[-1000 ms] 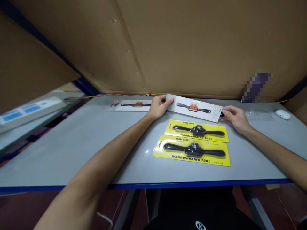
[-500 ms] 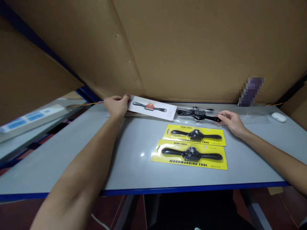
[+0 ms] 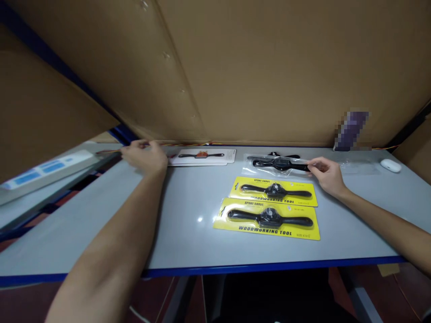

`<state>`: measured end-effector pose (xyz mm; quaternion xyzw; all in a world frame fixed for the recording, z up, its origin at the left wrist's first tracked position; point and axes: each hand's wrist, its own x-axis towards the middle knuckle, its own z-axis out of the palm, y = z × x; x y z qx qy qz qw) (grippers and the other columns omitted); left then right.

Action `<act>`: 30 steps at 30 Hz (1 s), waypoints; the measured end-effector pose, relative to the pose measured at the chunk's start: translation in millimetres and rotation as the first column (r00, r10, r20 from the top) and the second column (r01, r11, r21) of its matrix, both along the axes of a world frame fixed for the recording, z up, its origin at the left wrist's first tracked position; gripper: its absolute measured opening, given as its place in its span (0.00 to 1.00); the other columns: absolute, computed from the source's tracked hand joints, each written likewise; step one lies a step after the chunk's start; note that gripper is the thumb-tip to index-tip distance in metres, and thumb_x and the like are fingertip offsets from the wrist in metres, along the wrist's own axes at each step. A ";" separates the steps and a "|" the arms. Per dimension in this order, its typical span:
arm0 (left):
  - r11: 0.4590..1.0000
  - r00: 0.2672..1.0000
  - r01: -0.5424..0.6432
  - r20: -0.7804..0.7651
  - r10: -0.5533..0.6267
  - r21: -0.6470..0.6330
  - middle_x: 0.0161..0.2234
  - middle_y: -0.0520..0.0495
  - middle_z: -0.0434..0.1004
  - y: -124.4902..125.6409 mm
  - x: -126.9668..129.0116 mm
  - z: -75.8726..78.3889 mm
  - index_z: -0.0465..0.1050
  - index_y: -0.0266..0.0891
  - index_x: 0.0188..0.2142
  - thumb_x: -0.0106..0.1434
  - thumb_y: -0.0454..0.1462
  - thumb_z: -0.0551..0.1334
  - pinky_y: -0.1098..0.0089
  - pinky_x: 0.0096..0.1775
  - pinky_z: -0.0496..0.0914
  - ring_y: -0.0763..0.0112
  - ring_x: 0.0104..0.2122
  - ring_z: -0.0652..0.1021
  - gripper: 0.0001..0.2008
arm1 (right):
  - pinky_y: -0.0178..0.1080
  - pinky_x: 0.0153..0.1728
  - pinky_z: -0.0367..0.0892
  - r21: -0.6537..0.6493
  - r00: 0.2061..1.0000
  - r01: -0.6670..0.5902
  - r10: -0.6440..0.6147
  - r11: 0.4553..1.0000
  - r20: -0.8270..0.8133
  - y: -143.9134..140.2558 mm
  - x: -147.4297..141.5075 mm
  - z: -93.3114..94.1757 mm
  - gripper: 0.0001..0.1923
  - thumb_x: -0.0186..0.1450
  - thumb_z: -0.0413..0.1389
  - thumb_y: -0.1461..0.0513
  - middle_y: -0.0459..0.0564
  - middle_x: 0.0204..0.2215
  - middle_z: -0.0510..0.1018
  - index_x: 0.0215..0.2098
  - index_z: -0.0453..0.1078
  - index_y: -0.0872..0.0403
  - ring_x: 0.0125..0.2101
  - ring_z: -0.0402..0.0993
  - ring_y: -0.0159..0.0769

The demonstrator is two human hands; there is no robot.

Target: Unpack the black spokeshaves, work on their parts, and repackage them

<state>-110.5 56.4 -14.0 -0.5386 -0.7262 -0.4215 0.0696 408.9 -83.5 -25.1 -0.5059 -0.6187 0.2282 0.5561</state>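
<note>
My right hand (image 3: 326, 175) pinches the right end of a black spokeshave (image 3: 283, 164), which lies in a clear plastic sleeve at the back of the table. Another black spokeshave sits just behind it, partly covered. To the left, a white printed card (image 3: 229, 155) with a picture of a spokeshave lies flat on another card. My left hand (image 3: 144, 157) is just beyond the cards' left end, loosely curled and holding nothing I can see. In front lie a yellow spokeshave blister pack (image 3: 296, 186) and a nearer yellow spokeshave blister pack (image 3: 235, 224), side by side.
A phone-like purple object (image 3: 352, 130), blurred out, leans at the back right. Near it are a white rounded case (image 3: 390, 165) and a clear plastic bag (image 3: 360, 167). A white-and-blue box (image 3: 50, 166) stands left. Cardboard walls (image 3: 269, 80) enclose the grey table (image 3: 188, 242).
My left hand has let go of the white card and moved left; the card now lies flat on the other one. My right hand stays on the spokeshave, which has shifted slightly.
</note>
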 end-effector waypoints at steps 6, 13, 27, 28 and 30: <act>0.988 0.971 0.151 -0.184 -0.152 -0.019 0.53 0.33 0.75 3.1 37.4 -4.4 0.78 0.31 0.50 0.69 0.39 0.55 0.55 0.62 0.64 0.51 0.57 0.71 0.18 | 0.45 0.40 0.82 0.366 0.923 -0.027 -0.117 0.930 0.367 -6.4 6.3 7.6 0.09 0.71 0.57 0.60 0.52 0.42 0.88 0.35 0.79 0.49 0.39 0.86 0.42; 0.845 0.785 0.384 -0.349 -0.511 -0.373 0.61 0.36 0.79 7.0 68.9 -15.4 0.76 0.39 0.63 0.71 0.47 0.51 0.51 0.60 0.66 0.44 0.61 0.74 0.28 | 0.45 0.50 0.82 0.373 0.647 -0.317 -0.088 0.872 0.757 -0.9 28.7 9.3 0.16 0.73 0.51 0.68 0.52 0.51 0.85 0.49 0.80 0.48 0.48 0.85 0.40; 0.911 0.811 0.246 -0.445 -0.380 -0.330 0.48 0.32 0.84 -1.4 72.2 -4.8 0.84 0.37 0.47 0.73 0.47 0.45 0.50 0.56 0.64 0.44 0.54 0.79 0.29 | 0.55 0.55 0.78 0.050 0.576 -0.378 0.193 0.925 0.794 -2.6 33.2 17.1 0.21 0.75 0.55 0.59 0.54 0.56 0.82 0.65 0.72 0.46 0.54 0.81 0.48; 0.916 0.818 0.232 -0.445 -0.365 -0.326 0.48 0.31 0.84 -1.1 70.8 -4.3 0.84 0.36 0.46 0.74 0.46 0.44 0.50 0.55 0.64 0.44 0.54 0.79 0.29 | 0.55 0.55 0.78 0.036 0.570 -0.369 0.195 0.929 0.798 -4.5 32.6 18.1 0.22 0.75 0.55 0.58 0.54 0.56 0.82 0.66 0.72 0.45 0.54 0.81 0.48; 0.926 0.837 0.192 -0.438 -0.328 -0.326 0.47 0.30 0.84 0.0 66.7 -3.8 0.84 0.35 0.44 0.74 0.46 0.44 0.52 0.53 0.65 0.44 0.52 0.79 0.30 | 0.56 0.55 0.77 0.013 0.549 -0.356 0.198 0.935 0.812 -7.5 30.7 18.8 0.23 0.75 0.56 0.56 0.56 0.57 0.82 0.67 0.71 0.46 0.54 0.81 0.50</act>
